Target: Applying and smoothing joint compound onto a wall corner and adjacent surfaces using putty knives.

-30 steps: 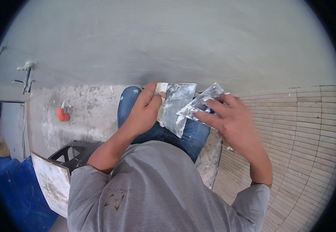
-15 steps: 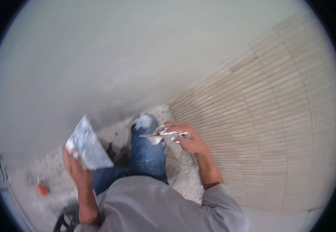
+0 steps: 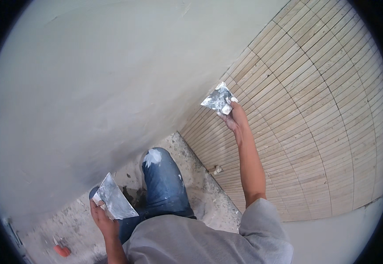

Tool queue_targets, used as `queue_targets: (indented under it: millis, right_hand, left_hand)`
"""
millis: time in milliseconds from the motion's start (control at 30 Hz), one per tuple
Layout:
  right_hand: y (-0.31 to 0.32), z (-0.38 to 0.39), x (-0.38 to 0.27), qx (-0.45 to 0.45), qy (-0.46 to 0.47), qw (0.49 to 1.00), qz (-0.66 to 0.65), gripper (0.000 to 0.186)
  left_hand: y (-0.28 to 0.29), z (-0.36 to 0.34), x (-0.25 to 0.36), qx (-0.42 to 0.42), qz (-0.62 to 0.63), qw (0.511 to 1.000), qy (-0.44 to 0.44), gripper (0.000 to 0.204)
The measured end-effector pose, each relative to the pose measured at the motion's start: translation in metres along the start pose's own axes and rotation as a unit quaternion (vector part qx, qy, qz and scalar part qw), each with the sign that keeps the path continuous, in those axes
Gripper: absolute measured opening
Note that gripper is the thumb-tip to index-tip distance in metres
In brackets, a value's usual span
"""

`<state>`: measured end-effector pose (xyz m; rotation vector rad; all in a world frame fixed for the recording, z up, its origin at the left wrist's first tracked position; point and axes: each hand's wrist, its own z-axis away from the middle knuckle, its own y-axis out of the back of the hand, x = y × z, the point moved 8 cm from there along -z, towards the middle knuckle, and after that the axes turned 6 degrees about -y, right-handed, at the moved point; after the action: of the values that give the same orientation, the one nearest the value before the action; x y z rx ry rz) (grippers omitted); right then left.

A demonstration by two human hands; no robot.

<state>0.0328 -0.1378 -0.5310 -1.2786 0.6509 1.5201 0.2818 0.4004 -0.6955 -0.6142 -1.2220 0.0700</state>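
In my right hand (image 3: 233, 118) is a small putty knife (image 3: 219, 99), its metal blade smeared with white paste. I hold it out by the corner where the smooth grey-white wall (image 3: 112, 79) meets the ribbed tile wall (image 3: 306, 119); whether the blade touches the wall I cannot tell. Low on the left, my left hand (image 3: 103, 216) grips a wider, flat metal plastering blade (image 3: 117, 200), streaked with white, beside my bent knee. My fingers partly hide the held edges of both tools.
My jeans (image 3: 167, 185) carry a white patch at the knee. Beneath me is a speckled, dirty floor (image 3: 200, 193). An orange-handled tool (image 3: 62, 251) lies on it at the lower left. A small pale lump (image 3: 218, 169) sits by the tile wall's foot.
My right hand has swung up and outward with the putty knife, from above my knee to the wall corner, turning its blade face into view. The left-hand blade now appears lower.
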Motion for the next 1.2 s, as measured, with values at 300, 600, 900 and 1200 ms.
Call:
queue_targets:
  millis: [300,600,900,1200]
  right_hand:
    - [-0.003,-0.052,0.002,0.045,-0.027,0.998,-0.022,0.03]
    - [-0.015,-0.071,-0.017,0.063,-0.033,0.997,0.028,0.031]
    - [-0.027,-0.112,-0.068,0.079,-0.076,0.994,0.022,0.027]
    - [-0.079,-0.07,-0.136,0.104,-0.091,0.984,0.11,0.028]
  left_hand:
    - [0.023,0.002,-0.006,0.048,-0.079,0.994,-0.062,0.036]
    - [0.027,0.0,-0.023,-0.075,-0.168,0.982,-0.037,0.047]
    - [0.033,0.004,-0.016,-0.043,-0.076,0.996,-0.008,0.031]
    - [0.027,0.017,0.005,-0.092,-0.44,0.861,-0.238,0.029]
